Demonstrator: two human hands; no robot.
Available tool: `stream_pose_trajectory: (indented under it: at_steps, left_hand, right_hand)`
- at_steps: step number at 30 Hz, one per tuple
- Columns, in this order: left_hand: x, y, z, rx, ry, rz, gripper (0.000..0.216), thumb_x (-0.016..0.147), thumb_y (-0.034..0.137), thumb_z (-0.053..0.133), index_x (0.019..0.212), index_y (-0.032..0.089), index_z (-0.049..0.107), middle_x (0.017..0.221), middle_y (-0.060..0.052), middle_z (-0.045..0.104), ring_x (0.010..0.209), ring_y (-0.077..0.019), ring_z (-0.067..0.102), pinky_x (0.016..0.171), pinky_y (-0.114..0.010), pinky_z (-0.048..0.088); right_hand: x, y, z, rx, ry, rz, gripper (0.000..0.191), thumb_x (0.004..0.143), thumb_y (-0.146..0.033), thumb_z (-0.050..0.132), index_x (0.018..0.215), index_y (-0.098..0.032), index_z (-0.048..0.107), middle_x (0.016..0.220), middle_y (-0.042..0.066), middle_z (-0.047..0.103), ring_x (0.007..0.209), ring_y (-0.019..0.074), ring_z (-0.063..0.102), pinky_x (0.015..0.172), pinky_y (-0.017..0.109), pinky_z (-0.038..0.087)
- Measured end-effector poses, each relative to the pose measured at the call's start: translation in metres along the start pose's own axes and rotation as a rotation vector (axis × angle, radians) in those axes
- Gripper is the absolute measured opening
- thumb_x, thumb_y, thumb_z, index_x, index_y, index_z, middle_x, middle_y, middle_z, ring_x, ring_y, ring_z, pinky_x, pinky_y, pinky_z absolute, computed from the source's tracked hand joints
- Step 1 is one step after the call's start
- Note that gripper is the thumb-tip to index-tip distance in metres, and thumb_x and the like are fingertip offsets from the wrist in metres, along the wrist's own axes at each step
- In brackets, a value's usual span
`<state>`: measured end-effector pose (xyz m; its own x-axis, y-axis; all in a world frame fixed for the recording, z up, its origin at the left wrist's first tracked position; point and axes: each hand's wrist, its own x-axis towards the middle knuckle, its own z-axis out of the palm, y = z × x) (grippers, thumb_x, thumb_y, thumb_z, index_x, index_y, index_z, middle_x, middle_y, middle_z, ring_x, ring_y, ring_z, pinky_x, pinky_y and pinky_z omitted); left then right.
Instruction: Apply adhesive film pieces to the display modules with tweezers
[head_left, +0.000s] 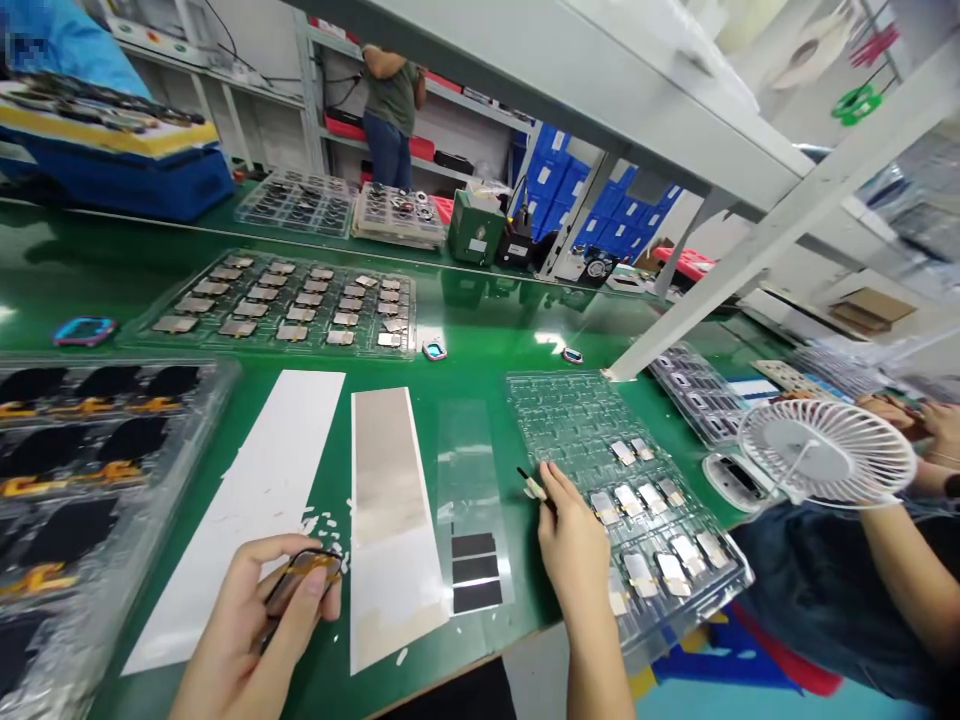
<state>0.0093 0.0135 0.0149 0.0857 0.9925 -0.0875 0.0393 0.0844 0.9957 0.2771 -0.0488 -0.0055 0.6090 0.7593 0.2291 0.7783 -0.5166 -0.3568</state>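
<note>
My left hand [259,610] is closed round a small dark part with an amber flex strip [304,575], held just above the green table near its front edge. My right hand [574,540] pinches black tweezers [534,487], tip pointing left, beside a clear plastic tray [570,420] with several small silver parts in its near rows. Between the hands lie a clear film strip with three black rectangular pads [475,572], a grey backing strip [390,490] and a white paper strip [255,500].
A tray of dark round parts [82,480] fills the left. Another tray of silver parts [285,300] lies farther back. A white desk fan [825,450] stands at the right, by a co-worker's arms [900,560]. A slanted white frame post [720,290] crosses overhead. Someone stands at the far shelves [390,110].
</note>
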Motion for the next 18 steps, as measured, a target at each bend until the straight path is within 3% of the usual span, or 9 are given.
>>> stream_pose_trajectory:
  at_steps: [6,9,11,15,18]
  left_hand:
    - [-0.001,0.002,-0.004,-0.004,-0.106,-0.003,0.039,0.085,0.056,0.065,0.099,0.023,0.048,0.061,0.001,0.063,0.062,-0.0196,0.060,0.046,-0.026,0.032]
    - [-0.002,0.002,-0.004,-0.005,-0.126,-0.006,0.026,0.093,0.047,0.056,0.100,0.024,0.047,0.064,0.001,0.064,0.062,-0.0168,0.057,0.050,-0.026,0.034]
    - [-0.001,-0.002,-0.005,0.012,-0.193,0.011,0.021,0.098,0.043,0.050,0.102,0.024,0.045,0.067,0.001,0.064,0.056,-0.0141,0.052,0.052,-0.026,0.036]
    - [0.000,-0.007,-0.009,0.038,-0.324,0.026,0.016,0.103,0.039,0.040,0.102,0.024,0.042,0.082,-0.002,0.068,0.061,-0.0136,0.052,0.062,-0.028,0.044]
    - [-0.001,-0.005,-0.010,0.063,-0.405,0.018,0.014,0.105,0.036,0.036,0.102,0.024,0.041,0.092,-0.003,0.069,0.076,-0.0155,0.058,0.075,-0.031,0.046]
  right_hand:
    - [0.002,-0.003,-0.008,0.174,0.025,0.014,0.041,0.088,-0.025,0.044,0.122,-0.021,0.067,0.132,0.009,0.061,0.102,0.0268,0.066,0.074,0.035,0.051]
    - [0.000,-0.018,-0.018,0.317,-0.001,-0.042,0.035,0.091,-0.041,0.048,0.108,-0.021,0.070,0.110,0.010,0.066,0.089,0.0223,0.063,0.069,0.031,0.049]
    - [-0.002,-0.032,-0.023,0.523,-0.108,-0.116,0.034,0.095,-0.046,0.046,0.096,-0.023,0.071,0.095,0.006,0.063,0.082,0.0184,0.060,0.068,0.028,0.047]
    - [-0.003,-0.053,-0.018,1.110,-0.278,-0.214,0.040,0.101,-0.044,0.040,0.081,-0.022,0.067,0.095,0.004,0.056,0.094,0.0172,0.056,0.084,0.029,0.045]
    - [-0.005,-0.062,-0.006,1.222,-0.322,-0.174,0.038,0.103,-0.041,0.035,0.085,-0.023,0.063,0.093,0.002,0.054,0.078,0.0125,0.057,0.074,0.027,0.047]
